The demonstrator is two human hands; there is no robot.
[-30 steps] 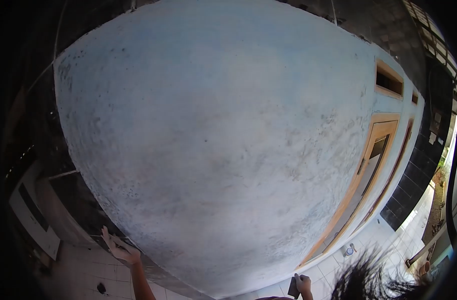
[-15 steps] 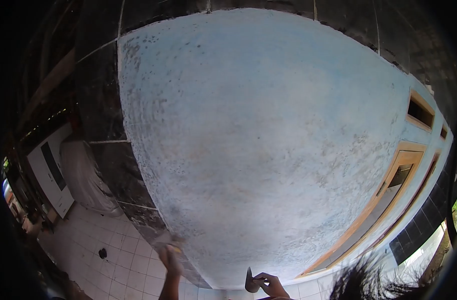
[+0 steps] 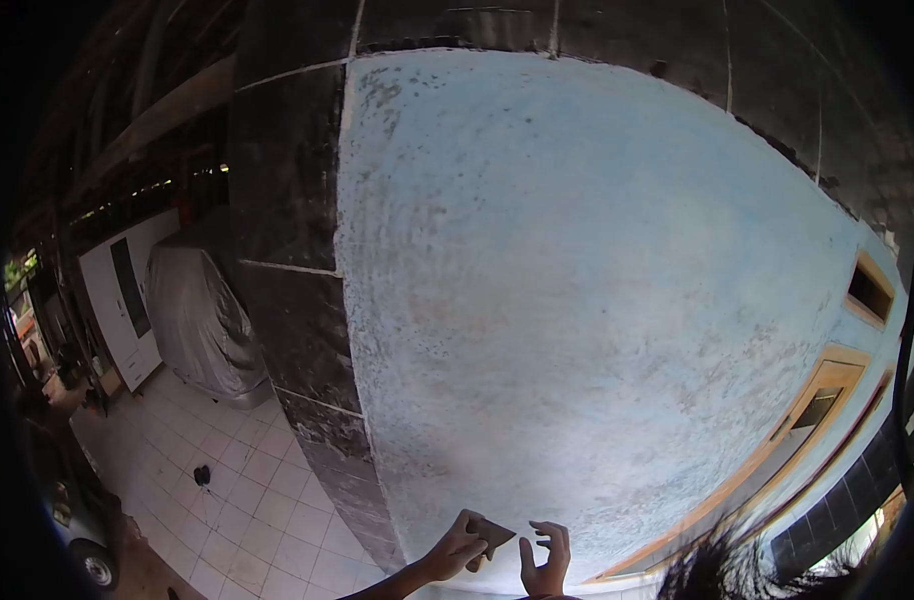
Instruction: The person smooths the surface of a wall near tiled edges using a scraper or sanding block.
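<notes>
Low in the view, my left hand (image 3: 455, 550) is closed around a flat, dark scraper (image 3: 498, 534) whose pointed corner faces right. The fingers cover part of the scraper, so its handle is hard to make out. Just right of that tip is my right hand (image 3: 545, 562), thumb and fingers curved and apart, with nothing visible between them. Both hands are in front of the lower part of a pale blue wall (image 3: 577, 280), whose paint is worn and marked with dark specks and grey patches.
Dark tiles (image 3: 295, 330) border the wall on the left and above. Farther left stand a covered object (image 3: 202, 320), a white cabinet (image 3: 127, 310) and part of a car (image 3: 92, 560). Small dark objects (image 3: 203, 476) lie on the tiled floor (image 3: 247, 500). A wood-framed door (image 3: 757, 465) is at right.
My left hand has moved right, from the tiled edge to beside my right hand. My right hand, which held a dark flat piece, now has its fingers apart. The view has shifted left.
</notes>
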